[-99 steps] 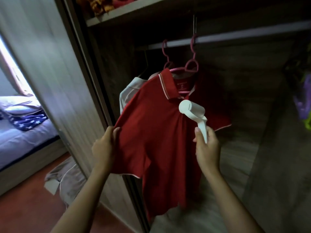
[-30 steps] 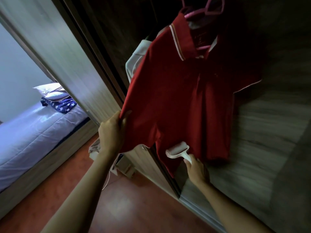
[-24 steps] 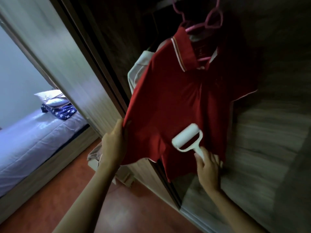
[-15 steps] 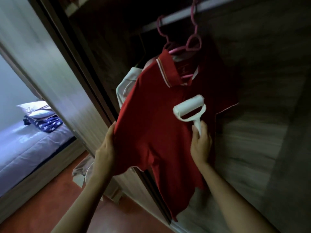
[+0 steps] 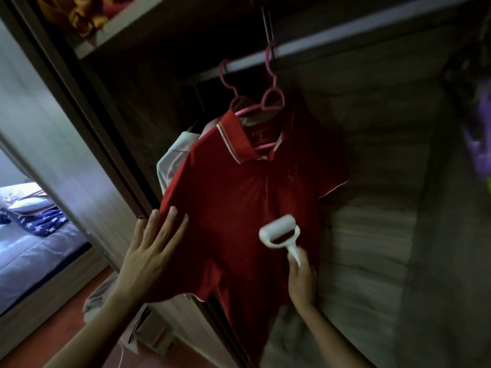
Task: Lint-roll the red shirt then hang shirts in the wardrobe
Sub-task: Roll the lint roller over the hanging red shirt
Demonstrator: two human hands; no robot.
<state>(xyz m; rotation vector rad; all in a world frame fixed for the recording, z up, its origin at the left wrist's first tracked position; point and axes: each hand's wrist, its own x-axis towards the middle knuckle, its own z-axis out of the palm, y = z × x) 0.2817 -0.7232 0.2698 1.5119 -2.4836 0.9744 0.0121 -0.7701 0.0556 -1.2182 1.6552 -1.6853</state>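
Observation:
A red polo shirt (image 5: pixel 233 197) hangs on a pink hanger (image 5: pixel 268 102) from the wardrobe rail (image 5: pixel 345 38). Behind it, at its left shoulder, hangs a white shirt (image 5: pixel 172 160), mostly hidden. My right hand (image 5: pixel 301 277) grips the handle of a white lint roller (image 5: pixel 279 232), whose roll lies against the shirt's front at mid-height. My left hand (image 5: pixel 152 251) rests flat with fingers spread on the shirt's left side, near the sleeve hem.
The sliding wardrobe door (image 5: pixel 53 123) stands at the left, its dark frame close to my left hand. A shelf (image 5: pixel 117 30) with coloured items runs above the rail. Purple clothing (image 5: pixel 478 144) hangs at the far right. A bed (image 5: pixel 32 243) and pale fabric (image 5: pixel 101 296) on the floor lie lower left.
My left hand has let go of the sleeve edge and now lies flat and spread on the shirt. The lint roller has come down from the chest to mid-front.

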